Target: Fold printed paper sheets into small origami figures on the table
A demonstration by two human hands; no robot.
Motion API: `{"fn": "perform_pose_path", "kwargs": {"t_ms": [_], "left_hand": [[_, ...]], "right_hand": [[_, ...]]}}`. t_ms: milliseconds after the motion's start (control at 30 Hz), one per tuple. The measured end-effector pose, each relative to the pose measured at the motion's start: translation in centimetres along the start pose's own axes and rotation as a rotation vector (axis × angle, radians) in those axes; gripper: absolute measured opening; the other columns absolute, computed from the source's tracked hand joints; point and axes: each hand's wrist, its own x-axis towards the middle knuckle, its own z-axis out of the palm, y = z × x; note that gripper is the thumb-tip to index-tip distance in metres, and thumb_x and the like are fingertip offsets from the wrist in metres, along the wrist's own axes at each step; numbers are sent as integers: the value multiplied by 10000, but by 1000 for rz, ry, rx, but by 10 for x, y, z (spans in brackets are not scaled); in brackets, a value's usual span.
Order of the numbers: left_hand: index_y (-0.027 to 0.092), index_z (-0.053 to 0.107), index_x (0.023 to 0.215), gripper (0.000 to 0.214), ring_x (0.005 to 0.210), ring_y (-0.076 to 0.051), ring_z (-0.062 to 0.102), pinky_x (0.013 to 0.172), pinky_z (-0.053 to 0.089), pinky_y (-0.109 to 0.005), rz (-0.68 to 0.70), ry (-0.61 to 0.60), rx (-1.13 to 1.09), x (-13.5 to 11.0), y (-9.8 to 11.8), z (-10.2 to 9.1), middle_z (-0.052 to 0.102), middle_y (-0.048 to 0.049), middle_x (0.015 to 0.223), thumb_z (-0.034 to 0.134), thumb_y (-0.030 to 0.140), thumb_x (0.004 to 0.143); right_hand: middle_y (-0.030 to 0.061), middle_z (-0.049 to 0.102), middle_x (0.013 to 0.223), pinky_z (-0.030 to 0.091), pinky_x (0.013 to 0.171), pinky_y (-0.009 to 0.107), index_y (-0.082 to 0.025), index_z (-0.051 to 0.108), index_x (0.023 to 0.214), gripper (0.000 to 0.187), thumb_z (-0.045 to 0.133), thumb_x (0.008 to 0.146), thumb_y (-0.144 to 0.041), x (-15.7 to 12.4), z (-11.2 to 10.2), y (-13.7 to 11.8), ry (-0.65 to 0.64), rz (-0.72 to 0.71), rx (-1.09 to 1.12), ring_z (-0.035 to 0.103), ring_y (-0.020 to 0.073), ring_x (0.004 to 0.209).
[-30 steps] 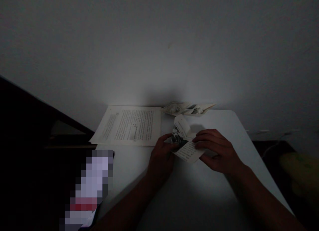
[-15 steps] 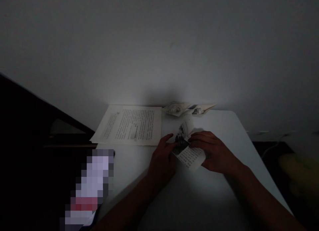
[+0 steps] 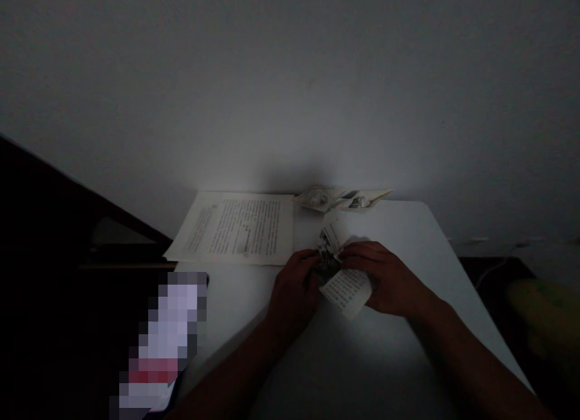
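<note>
Between my hands is a folded sheet of printed paper (image 3: 347, 292), with lines of text on its near flap and a dark picture near the middle. My left hand (image 3: 295, 290) is closed on the paper's left side, its fingertips partly hidden in shadow. On the right side, my right hand (image 3: 385, 275) pinches the paper, fingers on top and thumb below the flap. Beyond the hands, two folded paper boats, a left one (image 3: 319, 199) and a right one (image 3: 365, 199), rest by the wall.
Printed sheets (image 3: 244, 229) lie at the back left of the white table (image 3: 408, 226). A lit phone with a blurred-out screen (image 3: 161, 341) is at the left edge. The wall (image 3: 290, 106) rises behind the table. A yellowish object (image 3: 544, 311) is at the lower right.
My left fingers have curled in from a spread pose onto the paper. The near flap has tilted and shifted slightly toward me. My right hand has barely moved.
</note>
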Motion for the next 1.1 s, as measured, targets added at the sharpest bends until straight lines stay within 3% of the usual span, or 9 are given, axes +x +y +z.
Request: {"fn": "perform_pose_path", "kwargs": {"t_ms": [533,1100], "left_hand": [[139,613,1057,336,1014,-179,595,933,501,-362,-20,67,73,2,-5,0,618,-89,1093,477,22,773],[128,603,1083,323,996,-185,594,901,510,-358,17,31,95,1,-3,-1,610,-103,1089,475,43,799]], "right_hand": [[125,622,1153,415,949,480,-192,620,1052,422,692,692,-400,4,1,-13,-47,-38,1,519,295,1149],[105,629,1146,427,917,450,-215,649,1011,300,667,738,-337,6,3,-12,-37,-58,31,541,264,1106]]}}
